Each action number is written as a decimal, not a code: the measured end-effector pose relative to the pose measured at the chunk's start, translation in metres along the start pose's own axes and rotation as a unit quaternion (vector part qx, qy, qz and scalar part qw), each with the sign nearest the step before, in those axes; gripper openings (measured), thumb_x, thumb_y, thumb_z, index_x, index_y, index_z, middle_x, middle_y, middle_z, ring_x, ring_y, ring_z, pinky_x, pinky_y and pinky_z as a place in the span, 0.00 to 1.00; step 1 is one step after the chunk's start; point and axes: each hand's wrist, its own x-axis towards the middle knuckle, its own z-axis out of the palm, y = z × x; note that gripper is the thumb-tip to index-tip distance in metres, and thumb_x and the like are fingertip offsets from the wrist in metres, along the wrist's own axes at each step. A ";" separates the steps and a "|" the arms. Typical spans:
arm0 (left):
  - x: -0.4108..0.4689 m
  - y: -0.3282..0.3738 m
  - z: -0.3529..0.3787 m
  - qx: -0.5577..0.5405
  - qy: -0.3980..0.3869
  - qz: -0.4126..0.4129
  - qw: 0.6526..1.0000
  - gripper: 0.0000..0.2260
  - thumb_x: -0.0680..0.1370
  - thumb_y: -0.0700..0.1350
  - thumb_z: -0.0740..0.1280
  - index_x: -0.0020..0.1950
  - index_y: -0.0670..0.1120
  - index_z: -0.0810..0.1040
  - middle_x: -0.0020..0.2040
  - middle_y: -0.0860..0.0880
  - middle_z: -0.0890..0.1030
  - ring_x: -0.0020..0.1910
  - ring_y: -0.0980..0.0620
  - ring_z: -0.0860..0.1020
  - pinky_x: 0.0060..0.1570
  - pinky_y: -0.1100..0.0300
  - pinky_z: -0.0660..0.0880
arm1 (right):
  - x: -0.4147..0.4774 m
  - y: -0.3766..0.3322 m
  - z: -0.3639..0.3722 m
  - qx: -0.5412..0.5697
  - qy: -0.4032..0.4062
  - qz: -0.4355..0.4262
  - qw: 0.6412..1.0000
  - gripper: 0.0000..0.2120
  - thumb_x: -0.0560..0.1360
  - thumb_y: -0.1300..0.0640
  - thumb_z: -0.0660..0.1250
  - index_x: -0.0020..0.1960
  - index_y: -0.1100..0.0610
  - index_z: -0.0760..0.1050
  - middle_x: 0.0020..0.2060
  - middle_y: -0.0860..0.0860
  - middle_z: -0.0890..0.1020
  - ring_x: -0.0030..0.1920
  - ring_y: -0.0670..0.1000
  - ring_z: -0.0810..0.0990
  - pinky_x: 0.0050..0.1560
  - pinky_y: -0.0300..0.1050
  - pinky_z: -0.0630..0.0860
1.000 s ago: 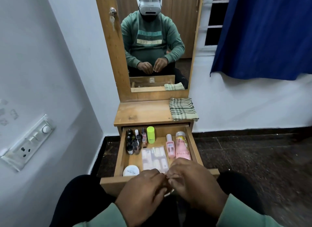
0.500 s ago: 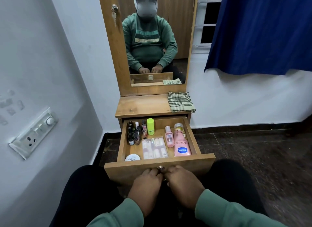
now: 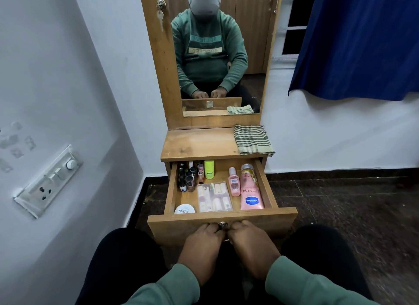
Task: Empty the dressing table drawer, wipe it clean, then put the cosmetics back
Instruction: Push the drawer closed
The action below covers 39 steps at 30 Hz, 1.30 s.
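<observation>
Wooden drawer front (image 3: 172,229): left hand (image 3: 201,243), right hand (image 3: 251,245) flank knob (image 3: 221,224).

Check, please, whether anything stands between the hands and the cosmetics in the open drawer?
Nothing visible does. The left hand and right hand are at the knob on the drawer front, and the cosmetics lie uncovered just beyond it. The folded cloth sits on the tabletop, out of the way.

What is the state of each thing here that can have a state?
Drawer: pulled out, holding cosmetics.
Checked cloth: folded, on the tabletop.
Vaseline tube: lying flat.
Nail polish bottles: upright, capped.
Left hand: fingers curled beside the drawer knob; grip hidden.
Right hand: the same.
</observation>
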 end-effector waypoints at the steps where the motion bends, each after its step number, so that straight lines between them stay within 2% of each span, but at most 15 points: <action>1: 0.004 -0.002 0.000 -0.003 0.002 0.000 1.000 0.15 0.80 0.46 0.59 0.66 0.53 0.75 0.66 0.53 0.76 0.66 0.50 0.72 0.64 0.54 0.74 | 0.004 0.002 0.000 -0.001 0.000 0.002 1.000 0.14 0.82 0.56 0.56 0.64 0.53 0.75 0.64 0.50 0.76 0.64 0.54 0.71 0.63 0.48 0.70; 6: 0.026 -0.014 -0.001 -0.001 0.017 -0.002 1.000 0.14 0.80 0.48 0.58 0.63 0.54 0.76 0.63 0.54 0.77 0.64 0.51 0.73 0.56 0.54 0.76 | 0.026 0.010 -0.001 0.001 0.011 0.027 1.000 0.13 0.82 0.56 0.55 0.60 0.52 0.76 0.60 0.49 0.77 0.62 0.53 0.72 0.57 0.49 0.73; 12: 0.059 -0.029 -0.005 0.007 0.011 0.005 1.000 0.14 0.79 0.48 0.59 0.62 0.54 0.76 0.62 0.53 0.77 0.63 0.49 0.74 0.57 0.53 0.76 | 0.059 0.027 0.004 0.015 0.029 0.051 0.998 0.10 0.80 0.57 0.58 0.54 0.52 0.77 0.55 0.49 0.78 0.59 0.54 0.73 0.50 0.50 0.75; 20: 0.097 -0.046 -0.016 0.011 0.009 0.005 1.000 0.14 0.79 0.47 0.62 0.63 0.54 0.76 0.63 0.53 0.77 0.64 0.49 0.74 0.54 0.52 0.76 | 0.101 0.051 0.005 0.020 0.046 0.053 0.997 0.09 0.80 0.56 0.60 0.53 0.50 0.78 0.54 0.47 0.79 0.58 0.52 0.74 0.50 0.48 0.76; 27: 0.130 -0.062 -0.024 0.022 0.008 0.002 1.000 0.14 0.81 0.46 0.61 0.65 0.53 0.75 0.64 0.51 0.76 0.65 0.48 0.73 0.56 0.51 0.76 | 0.136 0.068 0.001 0.028 0.062 0.052 0.996 0.10 0.79 0.56 0.60 0.54 0.49 0.79 0.53 0.46 0.79 0.57 0.51 0.74 0.50 0.46 0.75; 34: 0.163 -0.077 -0.029 0.039 -0.010 -0.009 0.999 0.15 0.81 0.45 0.59 0.67 0.52 0.74 0.66 0.50 0.75 0.67 0.48 0.72 0.55 0.52 0.75 | 0.168 0.082 -0.004 0.013 0.044 0.062 0.997 0.10 0.78 0.57 0.60 0.52 0.51 0.80 0.52 0.47 0.79 0.57 0.52 0.74 0.50 0.48 0.76; 39: 0.181 -0.087 -0.027 0.042 -0.007 -0.011 0.999 0.15 0.81 0.45 0.59 0.68 0.53 0.75 0.67 0.51 0.76 0.67 0.48 0.72 0.56 0.53 0.74 | 0.184 0.092 -0.008 0.014 0.034 0.062 0.997 0.13 0.76 0.60 0.59 0.54 0.51 0.80 0.55 0.48 0.80 0.59 0.53 0.75 0.53 0.49 0.77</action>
